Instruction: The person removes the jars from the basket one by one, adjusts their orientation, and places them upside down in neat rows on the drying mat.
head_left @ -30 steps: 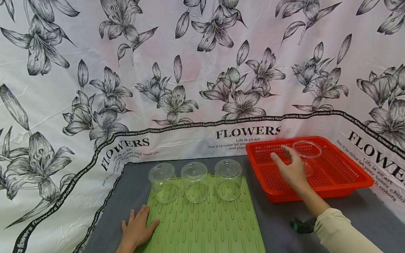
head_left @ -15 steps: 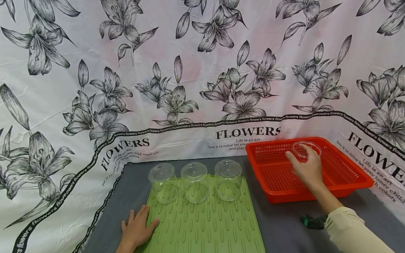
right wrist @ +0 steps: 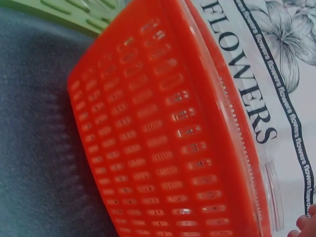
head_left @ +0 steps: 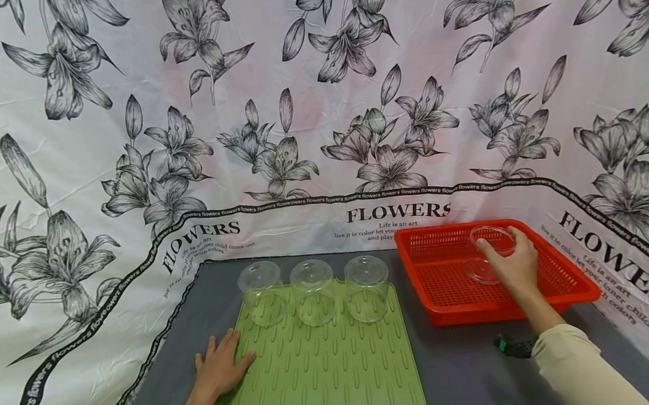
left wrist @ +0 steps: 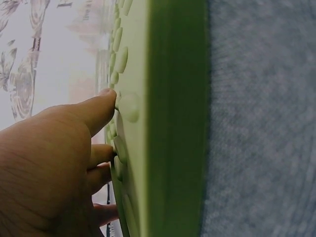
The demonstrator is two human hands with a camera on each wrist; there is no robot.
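My left hand rests with spread fingers on the left edge of a green ridged mat; in the left wrist view its thumb lies against the raised ridges. My right hand is at a clear plastic cup inside the red basket. Thumb and index finger are spread about the cup's rim, the thumb overlapping its front and the fingers at its right side. In the right wrist view, fingertips show at the lower right corner beside the cup's rim.
Three clear plastic cups stand in a row along the mat's far edge. The basket stands to the right of the mat on a grey table. Behind hangs a white flower-print cloth.
My right hand has moved right across the basket, from left of the cup, past its front, to its right side. The cup stays about where it was. My left hand has not moved.
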